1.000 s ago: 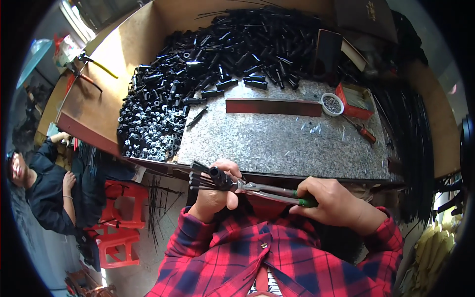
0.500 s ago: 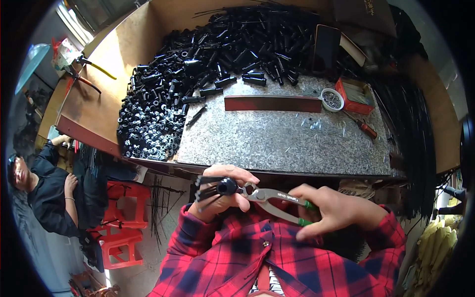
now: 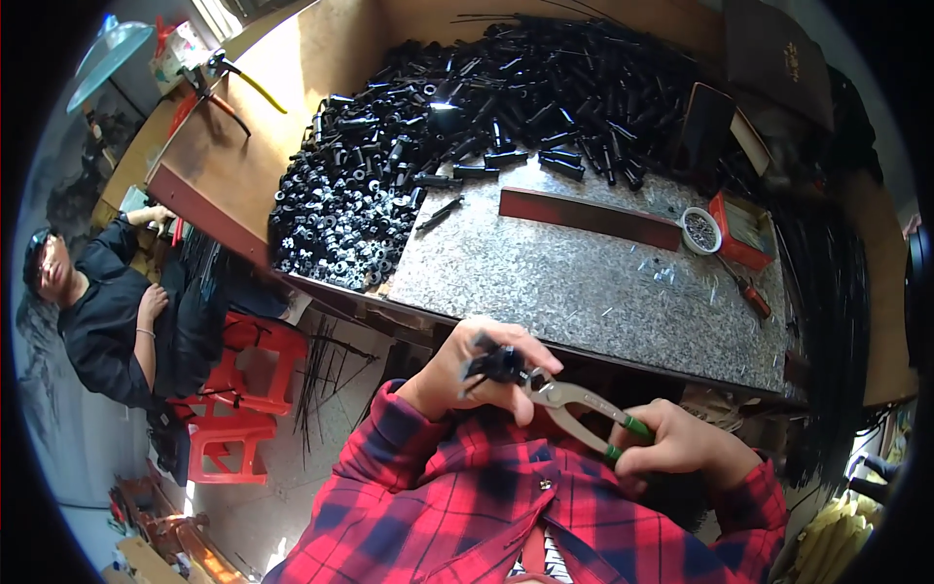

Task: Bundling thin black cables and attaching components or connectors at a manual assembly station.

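My left hand [image 3: 443,378] is closed round a black tubular part [image 3: 498,364] with several thin black strands splaying from it; the strands are blurred. In my right hand [image 3: 683,440] are end-cutting pincers [image 3: 572,397] with metal jaws and green grips, my fingers wrapped round the handles. The jaws meet the end of the black part by my left fingertips; whether they bite on it I cannot tell. Both hands are held in front of my chest, just off the bench's near edge.
A heap of black tubular parts [image 3: 545,102] and small ring-shaped pieces [image 3: 341,238] covers the bench's back and left. A metal bar [image 3: 589,219], white cup [image 3: 700,232], red box [image 3: 744,234] and screwdriver [image 3: 754,297] lie on the granite-like slab [image 3: 545,282]. A person [image 3: 112,311] sits at left near red stools [image 3: 229,448].
My view has turned, so the bench appears tilted. The pincer handles have come closer together as my right fingers closed. The black part has turned in my left hand.
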`<state>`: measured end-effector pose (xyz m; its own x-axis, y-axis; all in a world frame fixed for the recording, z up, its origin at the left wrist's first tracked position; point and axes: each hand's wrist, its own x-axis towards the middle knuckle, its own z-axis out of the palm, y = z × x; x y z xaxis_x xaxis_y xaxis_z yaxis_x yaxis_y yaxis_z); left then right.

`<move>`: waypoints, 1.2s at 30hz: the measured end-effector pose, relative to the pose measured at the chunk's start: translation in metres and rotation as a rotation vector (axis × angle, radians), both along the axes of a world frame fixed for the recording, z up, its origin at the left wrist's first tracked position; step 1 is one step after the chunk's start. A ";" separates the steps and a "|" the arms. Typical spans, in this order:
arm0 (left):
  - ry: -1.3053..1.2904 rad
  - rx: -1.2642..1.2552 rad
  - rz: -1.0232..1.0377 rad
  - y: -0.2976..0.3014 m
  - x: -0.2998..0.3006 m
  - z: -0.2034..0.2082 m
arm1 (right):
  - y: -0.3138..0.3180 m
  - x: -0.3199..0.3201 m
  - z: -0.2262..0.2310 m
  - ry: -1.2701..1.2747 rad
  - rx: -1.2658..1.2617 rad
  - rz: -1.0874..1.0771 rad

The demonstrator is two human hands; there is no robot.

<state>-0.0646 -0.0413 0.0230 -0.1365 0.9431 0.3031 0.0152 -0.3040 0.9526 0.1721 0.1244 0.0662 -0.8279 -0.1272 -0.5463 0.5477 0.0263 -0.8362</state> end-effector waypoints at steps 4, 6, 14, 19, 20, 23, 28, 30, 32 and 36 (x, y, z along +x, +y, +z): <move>-0.149 -0.067 0.171 -0.002 0.001 -0.011 | -0.003 0.002 -0.009 0.571 0.900 -0.125; -0.139 -0.052 0.197 -0.001 -0.001 -0.016 | 0.003 -0.005 -0.010 0.829 1.197 -0.137; -0.094 -0.213 -0.038 0.001 -0.001 -0.002 | 0.016 0.004 -0.029 -0.133 -0.363 -0.112; -0.078 -0.100 0.072 0.005 0.003 -0.015 | 0.001 -0.011 -0.012 0.526 0.861 0.054; -0.094 -0.092 0.088 0.006 0.005 -0.014 | 0.000 -0.013 -0.014 0.566 0.990 0.039; -0.129 -0.081 0.102 0.010 0.010 -0.021 | -0.003 -0.014 -0.013 0.556 1.162 0.012; -0.126 -0.038 0.112 0.010 0.012 -0.030 | 0.001 -0.019 -0.013 0.592 0.921 0.082; -0.168 -0.056 0.143 0.007 0.015 -0.031 | 0.001 -0.020 -0.018 0.550 0.746 0.096; -0.208 -0.076 0.173 0.007 0.018 -0.031 | -0.001 -0.022 -0.022 0.554 0.728 0.083; -0.331 -0.074 0.182 0.006 0.021 -0.027 | -0.005 -0.027 -0.027 0.554 0.693 0.063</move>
